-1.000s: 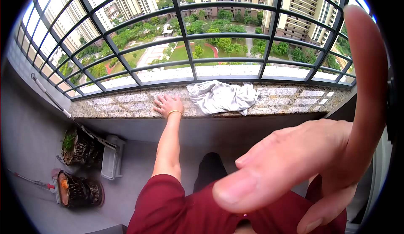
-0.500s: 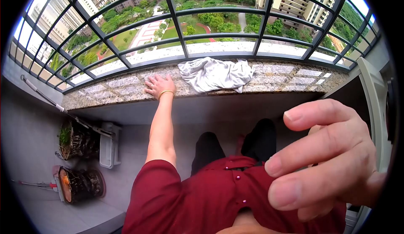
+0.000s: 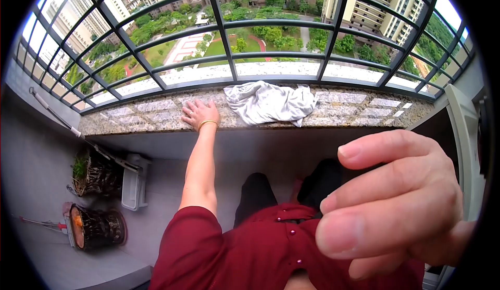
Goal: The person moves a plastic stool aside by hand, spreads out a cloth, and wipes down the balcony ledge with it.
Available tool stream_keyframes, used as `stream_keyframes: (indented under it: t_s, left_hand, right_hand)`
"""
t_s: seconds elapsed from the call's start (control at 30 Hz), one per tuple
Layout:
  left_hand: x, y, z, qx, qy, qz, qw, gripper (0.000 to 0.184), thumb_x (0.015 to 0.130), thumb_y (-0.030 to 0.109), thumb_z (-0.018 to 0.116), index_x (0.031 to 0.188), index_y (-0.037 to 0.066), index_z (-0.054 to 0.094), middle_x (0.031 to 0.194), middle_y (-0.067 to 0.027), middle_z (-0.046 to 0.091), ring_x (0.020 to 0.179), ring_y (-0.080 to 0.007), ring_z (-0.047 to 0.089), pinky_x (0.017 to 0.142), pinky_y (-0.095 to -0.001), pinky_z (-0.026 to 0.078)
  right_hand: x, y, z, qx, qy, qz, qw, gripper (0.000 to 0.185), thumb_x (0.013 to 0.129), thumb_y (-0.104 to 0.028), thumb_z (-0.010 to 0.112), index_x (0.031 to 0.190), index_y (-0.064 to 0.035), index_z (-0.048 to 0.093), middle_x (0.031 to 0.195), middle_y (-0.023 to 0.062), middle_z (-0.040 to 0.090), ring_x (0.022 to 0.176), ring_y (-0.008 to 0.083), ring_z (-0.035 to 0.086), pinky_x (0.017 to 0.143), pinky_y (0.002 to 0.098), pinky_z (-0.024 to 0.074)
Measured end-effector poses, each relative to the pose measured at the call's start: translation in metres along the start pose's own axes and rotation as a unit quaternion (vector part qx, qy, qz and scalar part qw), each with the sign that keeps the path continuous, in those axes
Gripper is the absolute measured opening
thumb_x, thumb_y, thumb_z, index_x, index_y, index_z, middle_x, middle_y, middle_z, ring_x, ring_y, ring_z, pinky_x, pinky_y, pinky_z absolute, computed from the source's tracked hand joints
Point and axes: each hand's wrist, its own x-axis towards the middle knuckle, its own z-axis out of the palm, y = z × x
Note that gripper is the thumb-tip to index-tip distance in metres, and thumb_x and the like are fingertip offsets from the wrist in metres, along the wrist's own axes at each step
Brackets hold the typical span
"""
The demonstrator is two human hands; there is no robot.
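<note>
My left hand (image 3: 201,114) lies flat on the speckled granite sill (image 3: 344,102), fingers spread, a thin gold bangle at the wrist. Just to its right, apart from the fingertips, a crumpled white cloth (image 3: 271,104) rests on the sill, its lower corner hanging slightly over the front edge. Close to the camera at the lower right, my right hand (image 3: 398,201) is raised with its fingers loosely bent and apart. Nothing shows between those fingers; the palm faces away and is partly hidden.
Dark metal bars (image 3: 221,34) rise behind the sill. On the floor at left stand two dark plant pots (image 3: 99,227), a grey-white plastic bucket (image 3: 135,186) and a long mop pole (image 3: 57,115). A pale door frame (image 3: 463,133) borders the right side.
The view has tilted, so the sill and cloth sit slightly lower. My right hand has shifted a little left and down, its fingers still bent. My left hand stays on the sill.
</note>
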Motion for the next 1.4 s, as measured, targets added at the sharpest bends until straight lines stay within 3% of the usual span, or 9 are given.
stream_keyframes:
  t_s: [0.2,0.43,0.6,0.67,0.7,0.83,1.03,1.13,1.4]
  left_hand:
    - [0.003,0.0,0.002,0.006,-0.007,0.0,1.0,0.064,0.086,0.051,0.041,0.135,0.009,0.038,0.144,-0.0151,0.027,0.134,-0.0351,0.018,0.107,-0.0526,0.009]
    - [0.003,0.0,0.003,0.022,-0.008,0.007,1.0,0.064,0.086,0.051,0.04,0.133,0.009,0.039,0.143,-0.0152,0.029,0.134,-0.0355,0.019,0.106,-0.0528,0.01]
    - [0.003,0.001,0.0,0.032,-0.009,0.016,0.999,0.063,0.086,0.051,0.04,0.133,0.009,0.04,0.143,-0.0142,0.029,0.134,-0.034,0.019,0.106,-0.0526,0.011]
    - [0.001,0.001,-0.001,0.031,-0.01,0.006,0.999,0.064,0.086,0.051,0.04,0.134,0.009,0.039,0.144,-0.0142,0.028,0.134,-0.0336,0.019,0.106,-0.0527,0.011]
    - [0.002,0.002,-0.001,0.04,-0.015,0.002,0.999,0.064,0.086,0.051,0.04,0.135,0.009,0.037,0.144,-0.0139,0.027,0.134,-0.0333,0.019,0.107,-0.0532,0.011]
    - [0.002,0.0,0.003,0.049,-0.012,0.003,0.999,0.064,0.086,0.049,0.041,0.136,0.009,0.035,0.145,-0.015,0.025,0.135,-0.0338,0.018,0.106,-0.054,0.012]
    - [0.003,0.001,0.003,0.061,-0.006,0.002,0.998,0.064,0.087,0.053,0.039,0.134,0.01,0.038,0.144,-0.0146,0.026,0.134,-0.0342,0.02,0.106,-0.054,0.014]
    - [0.003,0.002,0.003,0.069,-0.006,0.0,0.998,0.065,0.087,0.054,0.038,0.134,0.01,0.038,0.144,-0.0136,0.028,0.133,-0.0334,0.022,0.105,-0.0541,0.016]
    - [0.009,-0.005,0.012,0.082,0.004,0.002,0.997,0.061,0.088,0.054,0.037,0.132,0.012,0.04,0.142,-0.0107,0.032,0.132,-0.0326,0.025,0.104,-0.0556,0.018]
  right_hand:
    - [-0.003,0.008,-0.002,0.051,-0.011,0.012,0.999,0.033,0.087,-0.026,0.058,0.109,-0.0049,0.047,0.096,0.0027,0.063,0.063,0.0151,0.062,0.074,0.038,0.0513]
    - [-0.008,0.017,0.0,0.067,-0.066,0.041,0.995,0.02,0.087,-0.029,0.057,0.085,-0.0095,0.055,0.083,0.0,0.062,0.06,0.0136,0.059,0.074,0.0364,0.0511]
    - [-0.052,0.049,0.047,0.007,0.077,0.046,0.996,0.024,0.091,-0.034,0.05,0.106,-0.0149,0.051,0.066,0.002,0.057,0.055,0.0128,0.055,0.072,0.036,0.0517]
    - [-0.058,0.086,0.084,0.035,0.257,-0.041,0.965,0.058,0.092,-0.012,0.045,0.14,-0.0008,0.012,0.092,0.0147,0.062,0.056,0.0167,0.056,0.066,0.0357,0.0517]
    - [-0.06,0.101,0.118,0.11,0.387,0.054,0.914,0.046,0.076,0.0,0.058,0.121,0.0071,0.047,0.084,0.0124,0.066,0.063,0.0197,0.063,0.067,0.0322,0.0518]
    - [-0.075,0.191,0.181,0.006,0.11,0.295,0.949,0.046,0.084,-0.023,0.057,0.125,-0.0055,0.047,0.116,0.018,0.054,0.105,0.0327,0.051,0.09,0.0373,0.0416]
    - [-0.072,0.281,0.273,-0.13,-0.152,0.325,0.924,0.046,0.086,-0.042,0.048,0.128,-0.0241,0.047,0.143,0.0131,0.029,0.132,0.0349,0.023,0.106,0.0528,0.0175]
    - [-0.067,0.283,0.281,-0.109,-0.136,0.356,0.918,0.049,0.088,-0.049,0.039,0.132,-0.0271,0.043,0.146,0.009,0.023,0.136,0.0322,0.015,0.109,0.0515,0.0076]
    - [-0.131,0.284,0.272,-0.171,-0.039,0.306,0.936,0.045,0.088,-0.047,0.042,0.124,-0.0214,0.049,0.139,0.0081,0.037,0.131,0.0278,0.029,0.106,0.0444,0.0212]
